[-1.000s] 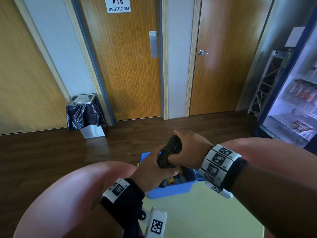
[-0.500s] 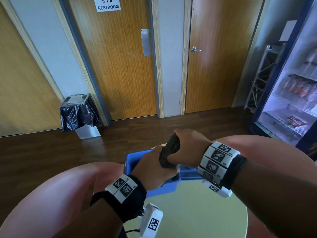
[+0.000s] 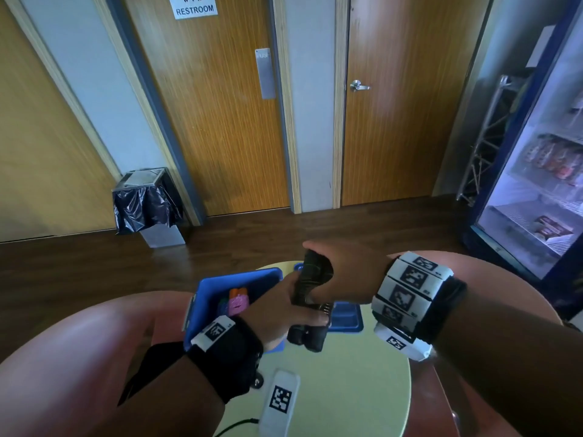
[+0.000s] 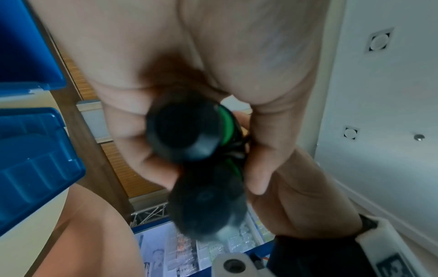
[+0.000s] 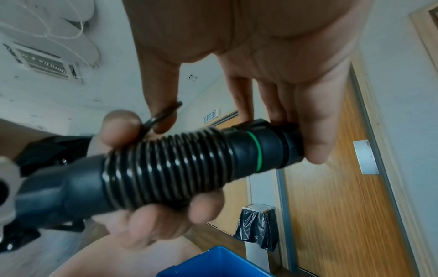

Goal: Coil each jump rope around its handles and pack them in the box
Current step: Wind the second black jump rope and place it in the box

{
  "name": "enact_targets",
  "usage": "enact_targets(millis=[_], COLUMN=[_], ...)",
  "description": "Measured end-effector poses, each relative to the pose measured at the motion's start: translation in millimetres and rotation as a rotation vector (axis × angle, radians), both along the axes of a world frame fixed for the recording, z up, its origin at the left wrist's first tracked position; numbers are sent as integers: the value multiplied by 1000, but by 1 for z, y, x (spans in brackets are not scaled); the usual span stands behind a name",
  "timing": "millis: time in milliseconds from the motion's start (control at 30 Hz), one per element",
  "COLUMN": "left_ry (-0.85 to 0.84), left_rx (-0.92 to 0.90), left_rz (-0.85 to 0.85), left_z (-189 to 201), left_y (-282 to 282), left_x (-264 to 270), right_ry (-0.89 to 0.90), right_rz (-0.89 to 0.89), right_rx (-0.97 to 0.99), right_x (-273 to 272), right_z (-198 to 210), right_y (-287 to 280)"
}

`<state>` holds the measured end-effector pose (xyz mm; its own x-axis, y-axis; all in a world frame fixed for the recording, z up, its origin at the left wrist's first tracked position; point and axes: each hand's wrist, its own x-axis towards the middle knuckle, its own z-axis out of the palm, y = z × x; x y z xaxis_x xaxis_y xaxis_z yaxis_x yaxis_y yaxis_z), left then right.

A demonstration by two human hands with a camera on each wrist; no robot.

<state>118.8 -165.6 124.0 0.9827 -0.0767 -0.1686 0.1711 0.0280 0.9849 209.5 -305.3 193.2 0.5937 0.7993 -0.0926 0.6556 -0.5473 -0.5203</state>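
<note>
Both hands grip one black jump rope bundle, cord coiled tightly round its green-ringed handles: left hand wraps the middle, right hand curls over the top end. Bundle held above pale round tabletop, just beside open blue plastic box.

Soft, even indoor light is seen throughout, and a cool glow is cast by the lit fridge. Door frames are bowed by wide-angle distortion. The handle ends are rendered blurred in the left wrist view.
</note>
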Motion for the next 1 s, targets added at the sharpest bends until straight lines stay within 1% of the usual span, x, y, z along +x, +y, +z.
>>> enact_targets(millis=[67,100,167,233,267,367,433,533,600,667,733,767,833,933,1000], left_ry=[16,16,-4,-36,-63,-205,-309,-395,-436,-474,-507,-516,-478,-366,-304], left_rx=[-33,-51,-97,-151,-159,-107,-45,49,137,196,184,138,1,-302,-428], left_rz=[61,88,182,349,428,620,696,758,764,734,668,614,522,470,441], left_z=[-7,-10,-13,-13,-11,-1,6,16,22,26,28,28,29,37,44], left_y=[-13,-19,-31,-41,-46,-61,-69,-79,-85,-91,-95,-96,-94,-88,-83], left_x=[4,6,9,12,14,19,21,19,17,15,12,11,10,11,11], right_ry=[3,4,-26,-58,-42,122,228,258,249,243,247,247,261,268,268], right_rz=[32,23,-56,-184,-236,-276,-324,-349,-336,-360,-373,-373,-375,-396,-410], right_rx=[-25,1,106,211,258,449,573,652,665,721,774,794,804,804,825], right_x=[8,11,12,8,4,-5,-11,-15,-18,-18,-18,-19,-20,-20,-22], right_z=[-6,-9,-16,-25,-30,-48,-48,-41,-36,-34,-33,-31,-29,-29,-29], right_y=[-14,-22,-38,-49,-53,-52,-49,-49,-52,-55,-59,-61,-65,-70,-70])
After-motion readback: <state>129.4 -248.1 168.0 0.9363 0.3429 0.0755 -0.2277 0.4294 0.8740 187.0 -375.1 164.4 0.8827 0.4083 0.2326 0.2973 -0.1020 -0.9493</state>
